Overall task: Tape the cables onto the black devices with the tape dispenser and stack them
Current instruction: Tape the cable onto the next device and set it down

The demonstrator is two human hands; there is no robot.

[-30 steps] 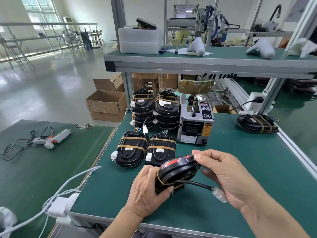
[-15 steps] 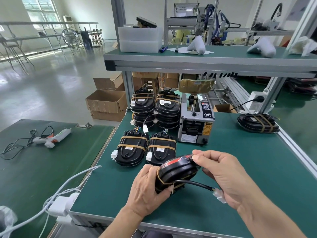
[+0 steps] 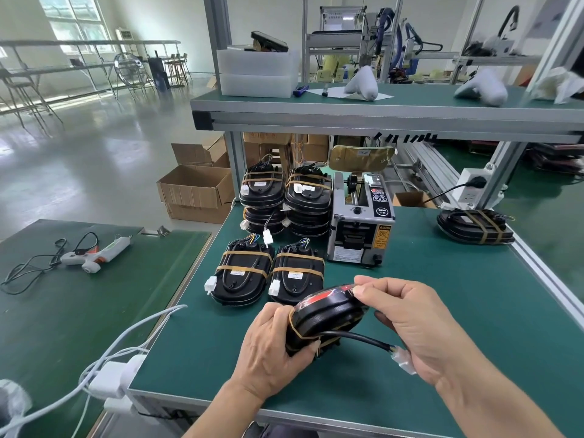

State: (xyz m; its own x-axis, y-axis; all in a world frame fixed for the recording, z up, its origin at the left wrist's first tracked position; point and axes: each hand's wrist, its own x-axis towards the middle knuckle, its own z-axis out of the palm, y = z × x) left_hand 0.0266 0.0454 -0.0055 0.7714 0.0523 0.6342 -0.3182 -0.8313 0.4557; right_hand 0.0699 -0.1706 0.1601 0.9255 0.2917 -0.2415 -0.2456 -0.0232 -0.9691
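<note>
I hold a black device (image 3: 325, 314) with a red stripe tilted above the green table (image 3: 442, 311). My left hand (image 3: 275, 349) grips its near end, where tan tape wraps it. My right hand (image 3: 410, 317) pinches its far top edge. Its black cable (image 3: 363, 339) hangs loose to the right and ends in a white connector (image 3: 403, 363) by my right palm. Two taped devices (image 3: 243, 273) (image 3: 298, 276) lie flat just beyond. Two stacks of taped devices (image 3: 262, 197) (image 3: 308, 200) stand behind them. The grey tape dispenser (image 3: 360, 222) sits to their right.
Another taped device (image 3: 474, 226) lies at the table's far right. A shelf (image 3: 379, 112) hangs over the back. On the left table lie a glue gun (image 3: 94, 256) and white chargers with cables (image 3: 117, 374). Cardboard boxes (image 3: 196, 191) stand on the floor.
</note>
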